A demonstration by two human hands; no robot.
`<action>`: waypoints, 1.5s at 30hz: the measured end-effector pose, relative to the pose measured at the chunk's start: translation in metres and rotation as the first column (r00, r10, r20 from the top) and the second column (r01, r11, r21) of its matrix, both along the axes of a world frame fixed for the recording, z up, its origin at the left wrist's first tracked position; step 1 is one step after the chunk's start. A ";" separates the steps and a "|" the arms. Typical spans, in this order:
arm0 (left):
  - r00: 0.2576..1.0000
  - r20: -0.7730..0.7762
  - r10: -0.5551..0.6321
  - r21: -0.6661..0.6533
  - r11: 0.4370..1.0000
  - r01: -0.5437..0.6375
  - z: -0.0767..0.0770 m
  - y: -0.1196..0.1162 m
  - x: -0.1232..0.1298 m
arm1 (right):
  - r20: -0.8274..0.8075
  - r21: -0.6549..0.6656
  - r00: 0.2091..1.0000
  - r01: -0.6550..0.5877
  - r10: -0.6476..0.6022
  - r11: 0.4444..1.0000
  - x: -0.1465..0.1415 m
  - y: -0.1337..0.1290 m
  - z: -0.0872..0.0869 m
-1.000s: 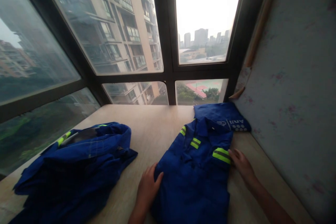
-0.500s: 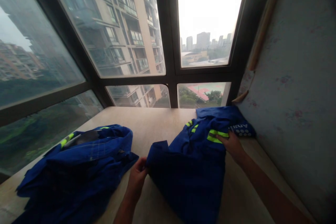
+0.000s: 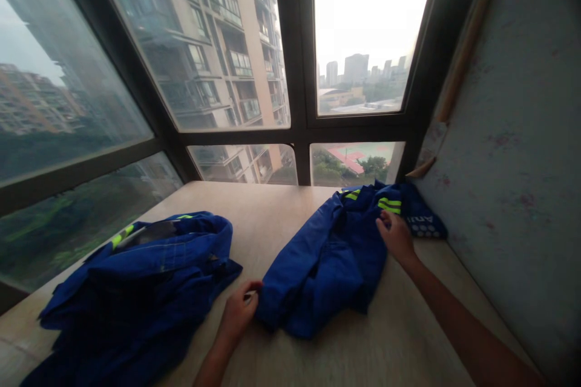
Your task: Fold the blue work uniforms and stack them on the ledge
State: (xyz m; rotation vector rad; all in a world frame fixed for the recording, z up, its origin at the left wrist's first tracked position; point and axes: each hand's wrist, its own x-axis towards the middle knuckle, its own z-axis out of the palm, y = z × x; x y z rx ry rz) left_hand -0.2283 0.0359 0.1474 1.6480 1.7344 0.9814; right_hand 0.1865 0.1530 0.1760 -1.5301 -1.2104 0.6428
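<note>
A blue garment (image 3: 318, 272) with yellow-green reflective stripes lies bunched on the pale surface, right of the middle. At its lower left edge is my left hand (image 3: 240, 308), thumb and fingers pinched on the cloth. My right hand (image 3: 396, 234) is at the upper right part, just below a reflective stripe, its fingers curled loosely and apart, with no cloth visibly gripped. Beneath and behind the garment's far end sits a folded blue cloth (image 3: 424, 221) with white lettering. Another blue garment (image 3: 149, 290) lies heaped at the left.
The pale surface (image 3: 254, 205) runs back to dark-framed windows (image 3: 302, 133). On the right stands a patterned wall (image 3: 508, 193). Buildings and trees show outside.
The garment's near part has moved up and away, now lying shorter on the surface. My right hand has come off the striped cloth. The view has shifted slightly.
</note>
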 end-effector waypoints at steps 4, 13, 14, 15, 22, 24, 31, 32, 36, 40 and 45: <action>0.929 -0.303 -0.215 0.037 0.971 0.237 0.003 0.003 0.045 | 0.125 -0.160 0.979 -0.143 0.164 0.977 -0.047 -0.015 -0.033; 0.974 -0.222 -0.047 -0.024 0.999 0.043 -0.002 0.012 0.045 | 0.175 -0.005 0.738 -0.662 0.652 0.750 -0.104 -0.095 0.005; 0.995 -0.098 0.021 -0.031 0.999 -0.024 0.000 0.014 0.036 | 0.179 -0.018 0.670 -0.729 0.720 0.684 -0.100 -0.115 0.009; 0.995 0.039 0.091 -0.055 0.995 -0.088 0.002 0.016 0.026 | 0.183 -0.054 0.613 -0.774 0.768 0.631 -0.094 -0.134 0.010; 0.906 0.151 0.394 -0.195 0.911 -0.364 0.013 0.016 -0.040 | 0.021 -0.457 0.437 -0.796 0.899 0.397 -0.039 -0.204 -0.007; 0.919 0.042 0.391 -0.114 0.916 -0.384 0.019 0.011 -0.042 | 0.088 -0.463 0.534 -0.726 0.841 0.509 -0.035 -0.193 -0.006; 0.878 -0.474 -0.074 0.061 0.991 0.117 0.027 -0.029 0.044 | 0.647 -0.142 0.723 -0.198 0.242 0.970 -0.070 -0.142 -0.040; 0.847 -0.511 -0.148 0.014 0.984 0.180 0.022 -0.036 0.061 | 0.699 -0.129 0.684 -0.168 0.210 0.977 -0.078 -0.139 -0.050; 0.770 -0.576 -0.274 -0.110 0.960 0.259 -0.003 -0.048 0.108 | 0.808 -0.091 0.576 -0.089 0.125 0.992 -0.104 -0.131 -0.077; 0.966 -0.230 -0.118 -0.014 0.993 0.118 -0.004 -0.021 0.097 | 0.618 -0.044 0.755 -0.247 0.220 0.968 -0.091 -0.117 -0.072; 0.979 -0.023 0.204 0.070 0.977 -0.202 0.043 0.031 0.017 | 0.045 -0.013 0.994 -0.102 0.103 0.995 -0.007 -0.117 -0.046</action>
